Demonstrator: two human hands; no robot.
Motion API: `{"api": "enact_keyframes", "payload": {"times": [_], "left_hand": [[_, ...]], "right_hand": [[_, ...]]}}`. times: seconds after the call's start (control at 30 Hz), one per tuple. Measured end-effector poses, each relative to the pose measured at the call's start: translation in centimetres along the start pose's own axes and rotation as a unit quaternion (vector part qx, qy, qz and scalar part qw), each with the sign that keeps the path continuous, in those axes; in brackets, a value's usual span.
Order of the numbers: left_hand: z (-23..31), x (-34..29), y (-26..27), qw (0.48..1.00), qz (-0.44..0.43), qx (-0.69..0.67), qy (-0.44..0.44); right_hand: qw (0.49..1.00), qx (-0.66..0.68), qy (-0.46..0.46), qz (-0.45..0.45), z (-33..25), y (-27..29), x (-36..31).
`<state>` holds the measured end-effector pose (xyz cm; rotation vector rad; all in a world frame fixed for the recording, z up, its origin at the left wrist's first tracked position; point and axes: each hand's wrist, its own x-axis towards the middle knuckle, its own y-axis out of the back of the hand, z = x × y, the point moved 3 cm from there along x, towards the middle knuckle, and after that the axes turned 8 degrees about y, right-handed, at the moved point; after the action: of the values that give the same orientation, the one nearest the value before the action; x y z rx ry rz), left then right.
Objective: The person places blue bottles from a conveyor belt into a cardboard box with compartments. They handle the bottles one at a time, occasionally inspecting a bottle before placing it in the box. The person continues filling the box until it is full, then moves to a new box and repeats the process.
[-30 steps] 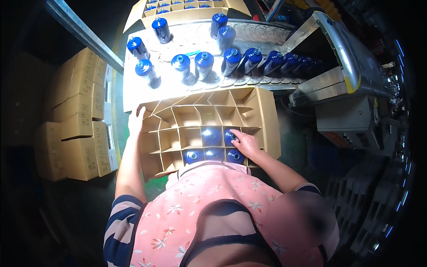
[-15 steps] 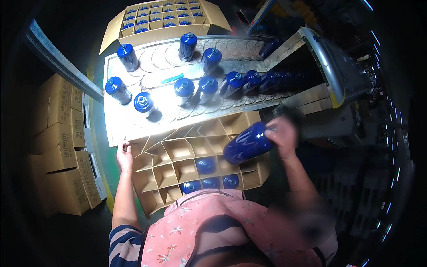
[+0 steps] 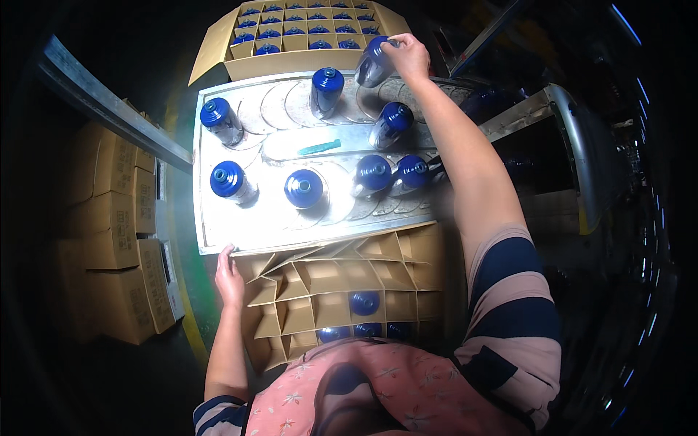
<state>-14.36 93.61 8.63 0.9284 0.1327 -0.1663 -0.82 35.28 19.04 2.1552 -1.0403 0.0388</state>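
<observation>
My right hand (image 3: pixel 409 58) reaches over the far side of the metal conveyor table (image 3: pixel 254 231), its fingers closed round the top of a shiny blue bottle (image 3: pixel 372 67). This bottle leans slightly; whether its base touches the table I cannot tell. Several like it stand on the table, among them a blue bottle (image 3: pixel 327 92) left of the held one and another bottle (image 3: pixel 393 125) nearer me. At the table's front left edge, my left hand (image 3: pixel 229 280) pinches the corner of an open cardboard carton (image 3: pixel 429 291). Inside its divider cells, several blue bottles (image 3: pixel 364 303) show.
Beyond the table stands another divided carton (image 3: pixel 207 52) with many blue bottles. A teal strip (image 3: pixel 319 147) lies mid-table. Stacked cardboard boxes (image 3: pixel 116 232) and a slanting metal post (image 3: pixel 109 102) are at the left; a metal machine frame (image 3: pixel 571 160) is at the right.
My right hand has swung the blue bottle from above the near carton to the table's far side, turning it more upright. The left hand stays at the carton's corner. The view has shifted.
</observation>
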Motion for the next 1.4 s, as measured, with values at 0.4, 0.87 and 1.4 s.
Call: {"api": "enact_keyframes", "payload": {"times": [0.4,0.87,1.4], "left_hand": [[1.5,2.9,-1.7,1.0,-0.021,-0.001,-0.015],[1.6,1.6,-3.0,0.999,-0.021,-0.017,0.017],[3.9,2.2,-3.2,0.999,-0.029,-0.014,-0.008]], "right_hand": [[0.978,0.054,-0.064,-0.191,8.3,-11.9,0.5],[0.967,-0.037,0.009,-0.252,11.0,2.1,-7.6],[0.997,-0.008,0.004,-0.08,16.3,-6.1,3.1]]}}
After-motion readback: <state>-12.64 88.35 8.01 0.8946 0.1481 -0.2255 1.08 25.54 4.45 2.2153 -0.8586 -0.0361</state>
